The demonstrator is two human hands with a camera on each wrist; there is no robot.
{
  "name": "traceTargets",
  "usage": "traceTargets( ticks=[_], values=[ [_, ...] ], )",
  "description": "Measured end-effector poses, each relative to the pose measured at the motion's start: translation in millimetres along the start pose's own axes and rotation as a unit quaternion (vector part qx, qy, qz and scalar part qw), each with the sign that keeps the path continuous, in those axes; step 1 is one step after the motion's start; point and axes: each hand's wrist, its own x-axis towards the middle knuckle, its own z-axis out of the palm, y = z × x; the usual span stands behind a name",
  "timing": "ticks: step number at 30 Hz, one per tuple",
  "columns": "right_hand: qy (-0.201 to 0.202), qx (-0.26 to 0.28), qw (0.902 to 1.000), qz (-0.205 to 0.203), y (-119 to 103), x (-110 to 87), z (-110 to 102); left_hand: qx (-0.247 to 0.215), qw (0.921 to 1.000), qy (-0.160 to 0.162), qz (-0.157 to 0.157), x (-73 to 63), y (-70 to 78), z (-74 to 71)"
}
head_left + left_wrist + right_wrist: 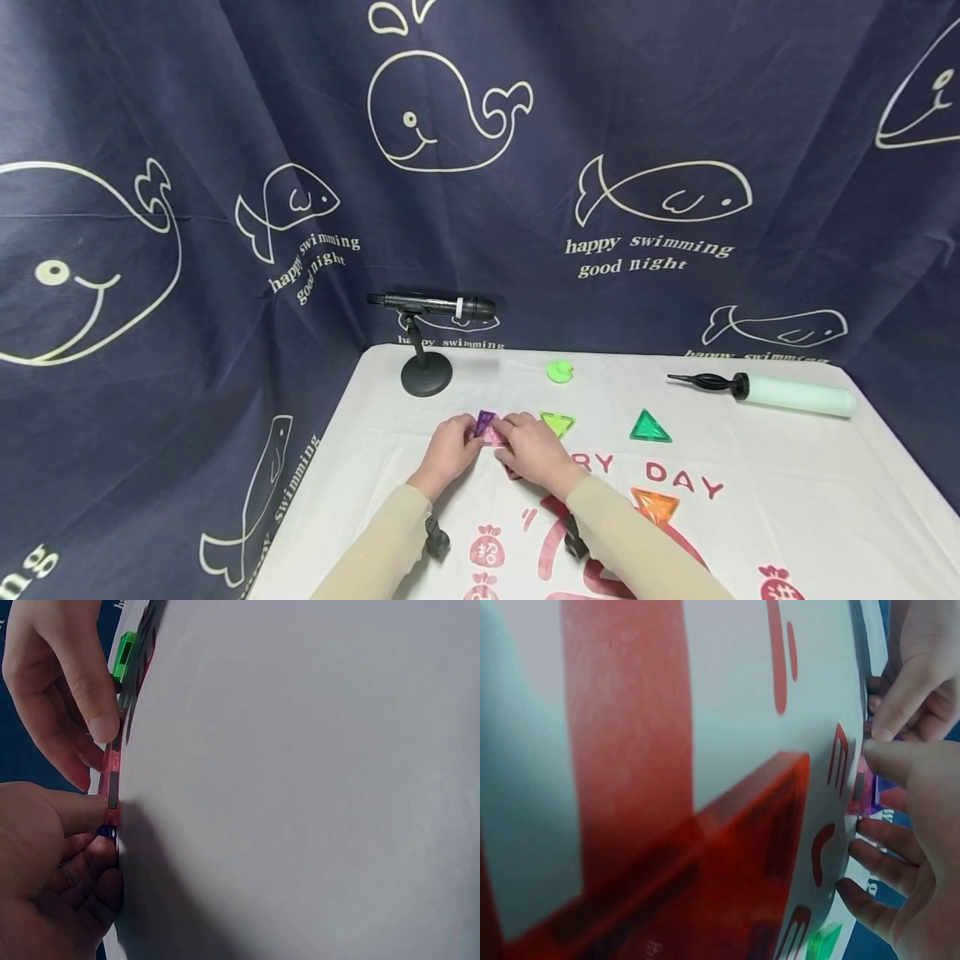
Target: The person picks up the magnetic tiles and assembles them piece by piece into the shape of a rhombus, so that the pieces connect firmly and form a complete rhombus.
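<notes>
In the head view a purple translucent triangle tile [485,421] and a pink translucent triangle tile [492,437] lie edge to edge on the table. My left hand [447,450] pinches the purple tile from the left, its thumb near the pink tile's lower corner. From the other side my right hand [534,448] pinches the pink tile between thumb and forefinger, the other fingers spread on the table. The left wrist view shows the pink tile [112,761] edge-on between both hands. Fingers cover parts of both tiles.
Right of my hands lie a yellow-green triangle tile [557,424], a green one [650,427] and an orange one [656,505]. Further back stand a microphone on a stand [426,375] and a green toy duck [559,372]. A hand pump [798,396] lies at the right.
</notes>
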Motion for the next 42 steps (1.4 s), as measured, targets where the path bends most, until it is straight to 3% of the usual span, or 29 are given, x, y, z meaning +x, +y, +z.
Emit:
traceTargets(
  ticks=[5, 11, 17, 27, 42],
  values=[
    [-0.005, 0.023, 0.9997, -0.009, 6.4, -3.5, -3.4, -0.005, 1.0, -0.006, -0.006, 0.7, -1.1, 0.0],
    [0.019, 0.019, 0.9995, -0.018, 16.1, -9.8, -10.4, -0.011, 0.9997, -0.012, -0.018, 0.7, -3.0, 0.8],
    [0.024, 0.023, 0.9994, 0.014, 38.9, -14.9, -19.3, -0.01, 0.9995, -0.013, -0.029, 0.2, -4.7, 1.8],
    [0.028, 0.038, 0.996, 0.076, 82.9, -28.2, -26.8, -0.015, 0.9999, -0.003, -0.006, 0.4, -2.0, 0.8],
    [-0.006, 0.051, 0.9947, 0.089, 97.6, -34.5, -28.9, -0.015, 0.9996, -0.013, -0.021, 1.1, -0.8, 0.7]
  ],
)
